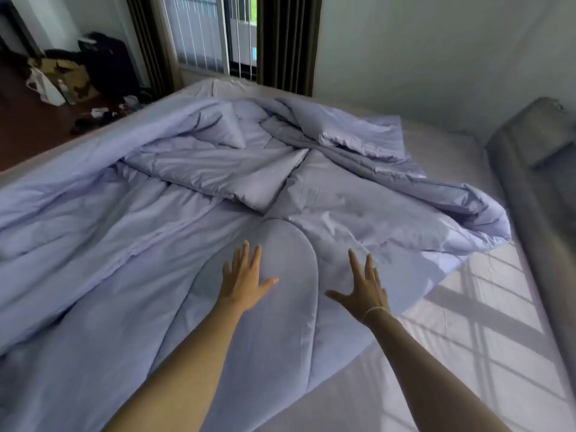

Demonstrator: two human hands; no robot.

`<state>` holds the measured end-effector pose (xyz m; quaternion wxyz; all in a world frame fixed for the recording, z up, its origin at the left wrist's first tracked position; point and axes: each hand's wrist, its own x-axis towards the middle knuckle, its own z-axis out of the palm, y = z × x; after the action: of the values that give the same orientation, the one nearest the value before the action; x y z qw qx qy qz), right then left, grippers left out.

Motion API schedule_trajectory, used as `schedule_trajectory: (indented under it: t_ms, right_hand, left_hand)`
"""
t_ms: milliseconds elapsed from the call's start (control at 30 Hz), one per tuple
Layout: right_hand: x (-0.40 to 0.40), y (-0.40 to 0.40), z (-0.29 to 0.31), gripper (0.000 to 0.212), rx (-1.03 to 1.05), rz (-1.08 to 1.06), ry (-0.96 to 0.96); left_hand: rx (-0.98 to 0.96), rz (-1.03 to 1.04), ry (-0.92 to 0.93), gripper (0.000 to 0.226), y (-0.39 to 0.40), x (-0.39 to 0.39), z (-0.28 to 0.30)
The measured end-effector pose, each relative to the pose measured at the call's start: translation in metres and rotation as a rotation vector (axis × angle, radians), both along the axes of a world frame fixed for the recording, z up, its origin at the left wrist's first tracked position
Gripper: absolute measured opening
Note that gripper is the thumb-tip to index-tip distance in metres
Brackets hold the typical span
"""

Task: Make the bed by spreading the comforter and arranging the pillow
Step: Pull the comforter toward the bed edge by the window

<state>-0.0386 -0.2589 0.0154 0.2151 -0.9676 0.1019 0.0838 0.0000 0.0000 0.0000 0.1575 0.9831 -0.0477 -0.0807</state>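
A pale lavender comforter lies rumpled and folded over itself across the bed, bunched toward the far and right side. A rounded fold of it lies right under my hands. My left hand is spread flat, palm down, over that fold. My right hand, with a thin bracelet at the wrist, is spread beside it over the comforter's near right part. Both hands hold nothing. The white mattress sheet shows bare on the right. I see no pillow that I can tell apart from the folds.
A grey padded headboard runs along the bed's right side. Dark curtains and a window stand beyond the far edge. At the far left, bags and clutter sit on a dark wooden floor.
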Motion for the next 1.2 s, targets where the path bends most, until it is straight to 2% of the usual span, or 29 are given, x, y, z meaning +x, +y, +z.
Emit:
schedule_trajectory:
  t_ms: [100,167,233,333,433,533,633,733,867,1033,1100,1167,1200]
  right_hand:
    - [0.029,0.009,-0.024,0.111,-0.104,0.010,0.037]
    - [0.040,0.013,-0.043,0.105,-0.148,0.005,0.078]
    - [0.038,0.017,-0.062,0.088,-0.232,0.036,0.070]
    - [0.030,0.019,-0.074,0.059,-0.348,0.132,-0.047]
    - [0.017,0.023,-0.079,0.046,-0.339,0.175,-0.178]
    - [-0.001,0.029,-0.077,0.054,-0.366,0.142,-0.344]
    - [-0.033,0.029,-0.073,0.061,-0.386,0.195,-0.232]
    - [-0.081,0.017,-0.083,0.054,-0.405,0.260,-0.079]
    - [-0.156,-0.007,-0.097,0.046,-0.308,0.261,-0.008]
    - [-0.216,-0.041,-0.087,0.051,-0.332,0.223,-0.046]
    - [-0.220,-0.055,-0.080,0.063,-0.314,0.234,0.032]
    - [-0.219,-0.059,-0.068,0.076,-0.213,0.190,0.102]
    - [-0.215,-0.057,-0.061,0.069,-0.168,0.167,0.112]
  left_hand:
    - [0.021,0.034,0.048,0.104,0.003,0.025,-0.027]
    - [-0.004,0.019,0.058,0.103,0.004,0.033,-0.044]
    - [-0.020,0.002,0.018,0.096,0.004,0.030,-0.060]
    - [-0.066,0.026,-0.053,0.081,0.001,0.028,-0.064]
    - [0.036,0.011,-0.136,0.060,-0.003,0.021,-0.054]
    - [0.143,-0.054,-0.233,0.056,0.002,0.013,-0.049]
    - [0.187,-0.130,-0.405,0.059,0.010,-0.013,-0.055]
    - [0.205,-0.271,-0.402,0.062,0.019,-0.067,-0.071]
    - [0.209,-0.396,-0.399,0.059,0.008,-0.160,-0.072]
    - [0.064,-0.522,-0.335,0.042,-0.021,-0.236,-0.073]
    - [-0.035,-0.514,-0.339,0.034,-0.024,-0.243,-0.067]
    - [-0.195,-0.427,-0.439,0.021,-0.021,-0.237,-0.058]
    - [-0.257,-0.372,-0.505,0.017,-0.017,-0.231,-0.056]
